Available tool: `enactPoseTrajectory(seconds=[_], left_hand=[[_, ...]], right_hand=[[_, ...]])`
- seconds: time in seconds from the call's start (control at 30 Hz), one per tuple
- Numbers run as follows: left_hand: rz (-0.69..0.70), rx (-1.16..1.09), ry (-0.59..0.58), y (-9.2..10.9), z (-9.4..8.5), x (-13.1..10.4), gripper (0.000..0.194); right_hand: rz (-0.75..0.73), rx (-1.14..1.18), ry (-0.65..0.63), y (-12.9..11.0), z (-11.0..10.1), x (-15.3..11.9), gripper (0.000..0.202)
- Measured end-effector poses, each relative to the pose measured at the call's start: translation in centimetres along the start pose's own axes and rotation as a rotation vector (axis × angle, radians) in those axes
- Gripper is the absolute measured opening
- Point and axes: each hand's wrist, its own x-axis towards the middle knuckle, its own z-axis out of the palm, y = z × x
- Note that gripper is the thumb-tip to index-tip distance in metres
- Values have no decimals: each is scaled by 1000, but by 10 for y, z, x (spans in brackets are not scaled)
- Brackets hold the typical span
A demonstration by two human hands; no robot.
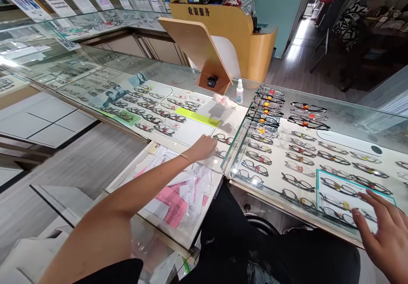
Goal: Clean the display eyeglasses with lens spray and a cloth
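My left hand (204, 147) reaches into the display case over an open drawer, its fingers curled and bent down beside a pair of dark-framed glasses (224, 139). Whatever its fingertips hold, if anything, is hidden. My right hand (384, 229) is spread over the glass counter at the lower right, near a blue-edged card (324, 182) with glasses on it, and holds nothing. Below my left forearm the drawer (193, 235) contains pink and white papers (174, 205) in clear bags. Several pairs of glasses (298, 182) with orange tags stand in rows at the right.
A tilted wooden-backed mirror (194, 42) stands on the counter beside a white spray bottle (239, 92) and a crumpled cloth (225, 101). A yellow-green strip (197, 117) lies among the glasses. A curved wooden desk (219, 25) stands behind.
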Motion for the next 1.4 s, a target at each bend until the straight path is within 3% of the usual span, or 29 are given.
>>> enactPoseTrajectory(seconds=[0.1,0.2,0.27,0.33,0.4,0.47,0.57,0.67,0.77,0.87,1.0,1.23,1.4], left_hand=[[18,-63,-287,12,-10,-52,8],[99,-207,-565,37,-34,-98,9],[152,-402,-738,61,-62,-118,10],[249,-462,-707,86,-98,-127,12],[356,-442,-546,110,-137,-123,14],[473,-380,-389,132,-173,-105,16],[597,-218,-139,163,-214,-53,19],[587,-54,61,192,-240,21,17],[494,74,252,219,-252,97,15],[436,107,379,238,-255,155,26],[400,194,339,253,-252,199,39],[381,282,352,267,-231,232,22],[367,297,409,269,-216,238,20]], right_hand=[[-5,3,15,1,2,0,78],[-19,0,41,2,3,0,76],[-26,-3,49,1,3,1,75],[-38,3,51,1,4,1,73],[-57,12,54,1,5,1,69],[-68,14,59,1,6,0,62],[-70,15,73,1,10,0,54],[-74,27,91,0,12,-1,47],[-76,38,97,-2,12,-1,45],[-68,51,96,-5,12,0,45],[-58,86,110,-6,13,1,43],[-52,113,102,-7,13,1,43],[-51,141,115,-8,12,1,41]])
